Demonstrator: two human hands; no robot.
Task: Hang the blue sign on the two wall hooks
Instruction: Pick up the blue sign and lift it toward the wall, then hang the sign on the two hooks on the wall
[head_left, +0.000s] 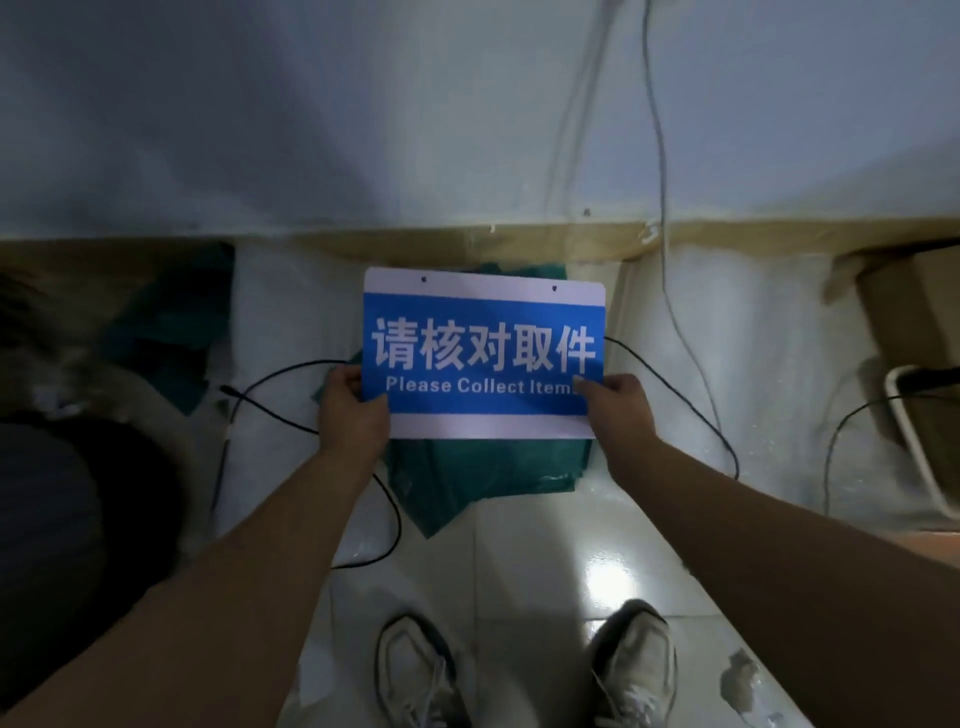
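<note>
The blue sign has white borders, white Chinese characters and the words "Please Collect Items". It is held flat in front of me, well below the wall, with two small holes along its top edge. My left hand grips its lower left corner. My right hand pinches its lower right corner. On the pale wall above, two small marks show near the skirting; I cannot tell whether they are hooks.
Green cloth lies on the tiled floor under the sign. Black cables loop across the floor at both sides. A grey cable hangs down the wall. A cardboard box stands at the right, a dark bag at the left.
</note>
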